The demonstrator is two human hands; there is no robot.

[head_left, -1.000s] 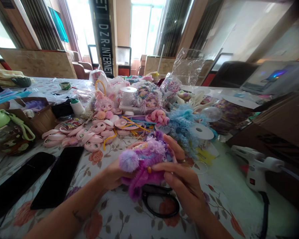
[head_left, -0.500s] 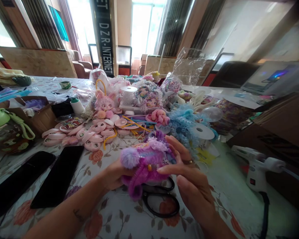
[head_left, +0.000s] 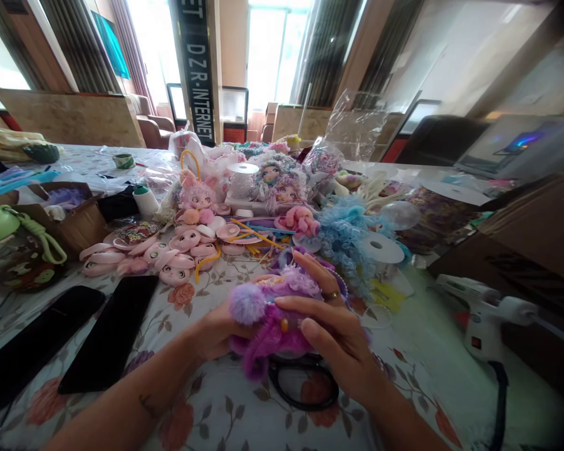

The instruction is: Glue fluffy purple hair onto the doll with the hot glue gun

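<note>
A fuzzy purple and magenta craft piece (head_left: 275, 332) with a lilac pompom (head_left: 247, 304) is held over the table's near middle. My left hand (head_left: 219, 329) grips it from the left, its fingertips hidden behind the fluff. Over its right side lies my right hand (head_left: 341, 326), fingers apart, with fingertips touching the purple fluff. A ring is on one finger of that hand. Black scissor handles (head_left: 305, 404) rest on the flowered cloth just below the piece; the blades are hidden.
Pink rabbit-eared doll faces (head_left: 173, 267) and two black phone-like slabs (head_left: 108, 335) lie left. Blue ruffled yarn (head_left: 343, 232) and a white spool (head_left: 383, 248) are right of centre. A white glue gun (head_left: 479, 313) stands far right, beside a cardboard box (head_left: 536, 250).
My right hand has moved left and inward over the purple piece, now covering more of its right side. The left hand and the piece have barely shifted.
</note>
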